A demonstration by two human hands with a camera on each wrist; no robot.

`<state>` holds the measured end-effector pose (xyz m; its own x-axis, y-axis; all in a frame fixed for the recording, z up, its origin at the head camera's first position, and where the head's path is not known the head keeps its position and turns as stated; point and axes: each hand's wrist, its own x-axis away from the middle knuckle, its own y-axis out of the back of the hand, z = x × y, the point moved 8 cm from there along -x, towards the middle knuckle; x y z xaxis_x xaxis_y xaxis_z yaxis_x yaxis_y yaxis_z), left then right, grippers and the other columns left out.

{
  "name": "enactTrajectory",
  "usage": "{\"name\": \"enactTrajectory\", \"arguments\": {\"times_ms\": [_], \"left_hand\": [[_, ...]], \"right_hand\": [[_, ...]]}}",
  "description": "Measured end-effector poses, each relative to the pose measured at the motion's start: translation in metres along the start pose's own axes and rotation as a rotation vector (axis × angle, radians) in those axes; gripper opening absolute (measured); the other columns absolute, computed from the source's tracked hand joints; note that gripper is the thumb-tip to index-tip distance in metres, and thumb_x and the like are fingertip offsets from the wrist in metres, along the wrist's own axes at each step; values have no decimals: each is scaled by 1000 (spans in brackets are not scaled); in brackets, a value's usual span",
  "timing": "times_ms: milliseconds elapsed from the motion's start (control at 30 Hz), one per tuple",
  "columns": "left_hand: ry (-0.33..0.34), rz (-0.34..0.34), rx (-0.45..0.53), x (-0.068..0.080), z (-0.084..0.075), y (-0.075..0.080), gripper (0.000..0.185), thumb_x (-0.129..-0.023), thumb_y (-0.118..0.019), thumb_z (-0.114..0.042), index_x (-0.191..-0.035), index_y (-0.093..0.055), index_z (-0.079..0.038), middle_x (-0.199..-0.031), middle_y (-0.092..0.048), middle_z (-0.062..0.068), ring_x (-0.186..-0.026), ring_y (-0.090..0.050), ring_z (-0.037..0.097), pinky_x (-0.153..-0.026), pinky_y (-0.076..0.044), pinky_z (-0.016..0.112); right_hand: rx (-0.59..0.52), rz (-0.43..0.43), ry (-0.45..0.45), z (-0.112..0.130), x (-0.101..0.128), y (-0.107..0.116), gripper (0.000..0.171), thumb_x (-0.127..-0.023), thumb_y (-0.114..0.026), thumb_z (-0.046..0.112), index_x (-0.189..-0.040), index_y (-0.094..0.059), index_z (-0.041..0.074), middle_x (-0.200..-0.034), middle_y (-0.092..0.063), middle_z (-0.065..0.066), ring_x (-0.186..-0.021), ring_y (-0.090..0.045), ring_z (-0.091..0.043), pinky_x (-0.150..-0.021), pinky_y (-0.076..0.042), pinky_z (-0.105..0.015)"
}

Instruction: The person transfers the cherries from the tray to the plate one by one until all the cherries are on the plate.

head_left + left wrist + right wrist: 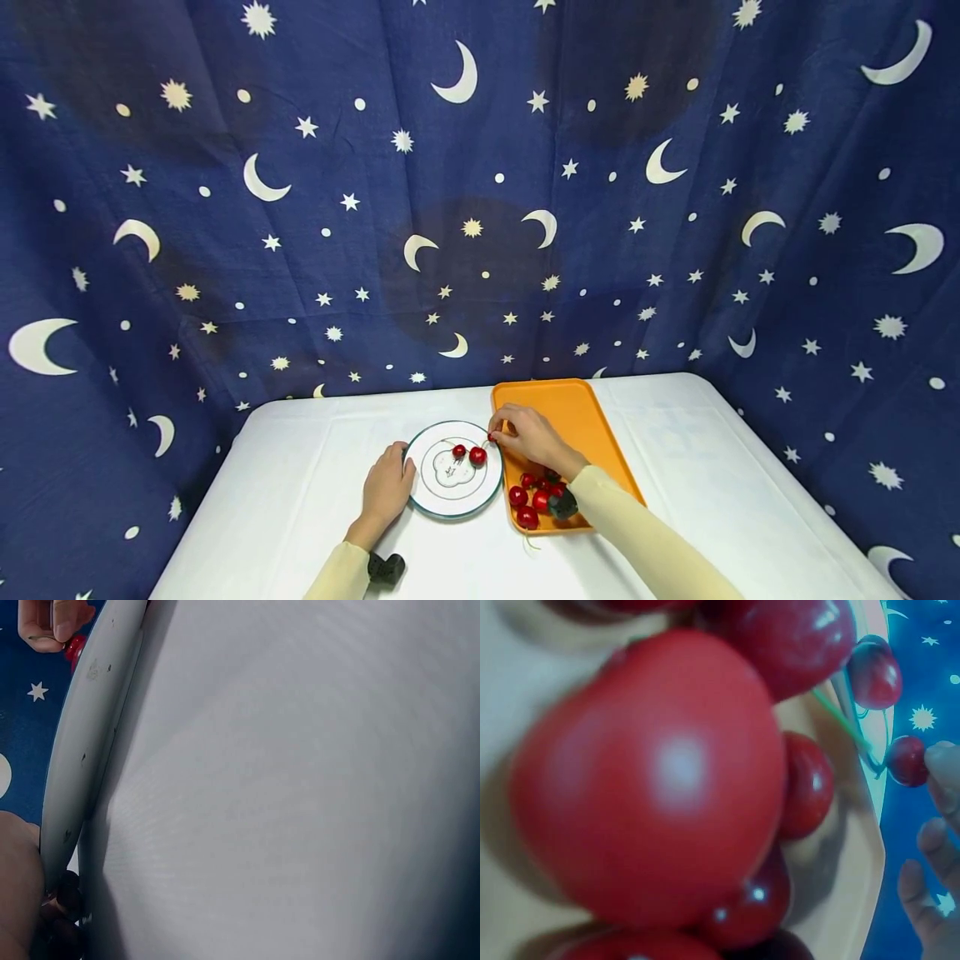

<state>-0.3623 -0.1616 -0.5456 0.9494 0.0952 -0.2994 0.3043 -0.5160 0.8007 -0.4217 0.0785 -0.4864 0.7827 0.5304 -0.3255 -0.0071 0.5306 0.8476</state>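
Note:
At the left rim of a white plate [442, 506] with a dark edge, my left hand [385, 487] holds on, thumb on the upper side and fingertips below. Two red cherries [477, 456] lie on the plate, right of its middle. My right hand [527, 435] is over the plate's right edge and pinches a small dark red cherry [907, 760] between thumb and fingertip. In the right wrist view its other fingers spread loosely. Beneath the right forearm, several more cherries [527, 517] gather at the near end of an orange tray [573, 408].
The tray stands right beside the plate on a white-covered table [300, 467]. One cherry stem pokes over the tray's near edge. Behind the table hangs a dark blue curtain [480, 250] with moons and stars. Black wrist cameras [386, 569] sit on both wrists.

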Motion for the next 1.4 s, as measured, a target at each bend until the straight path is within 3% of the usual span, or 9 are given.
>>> {"name": "enactTrajectory", "arguments": {"times_ms": [367, 800, 1133, 1400], "left_hand": [[1, -16, 4, -1, 0, -1, 32, -100, -56, -16, -125, -61, 3, -121, -70, 22, -113, -68, 40, -98, -53, 54], [-2, -8, -8, -1, 1, -2, 32, -101, -56, -16, -126, -61, 3, -123, -69, 22, -115, -68, 40, -99, -53, 54], [1, 3, -1, 5, 3, -8, 33, -101, -54, -17, -126, -60, 3, -123, -69, 23, -115, -68, 40, -99, -53, 55], [-23, -29, -6, 1, -1, -1, 31, -101, -55, -16, -125, -61, 4, -119, -70, 23, -111, -69, 40, -96, -54, 55]], "right_hand": [[-22, 49, -93, -6, 0, -13, 5, -93, -74, 16, -94, -70, 18, -88, -71, 5, -72, -54, -6, -66, -45, -20], [-13, 58, -92, -13, 6, -15, 2, -94, -73, 16, -95, -71, 16, -94, -72, 5, -82, -60, -8, -77, -54, -25], [-80, 125, -150, -26, 19, -13, 17, -97, -70, 18, -113, -66, 13, -95, -70, 4, -76, -55, -5, -70, -48, -18], [-75, 180, -112, -33, 26, -8, 12, -98, -69, 25, -106, -70, 16, -97, -71, 4, -80, -55, -6, -74, -50, -20]]}}
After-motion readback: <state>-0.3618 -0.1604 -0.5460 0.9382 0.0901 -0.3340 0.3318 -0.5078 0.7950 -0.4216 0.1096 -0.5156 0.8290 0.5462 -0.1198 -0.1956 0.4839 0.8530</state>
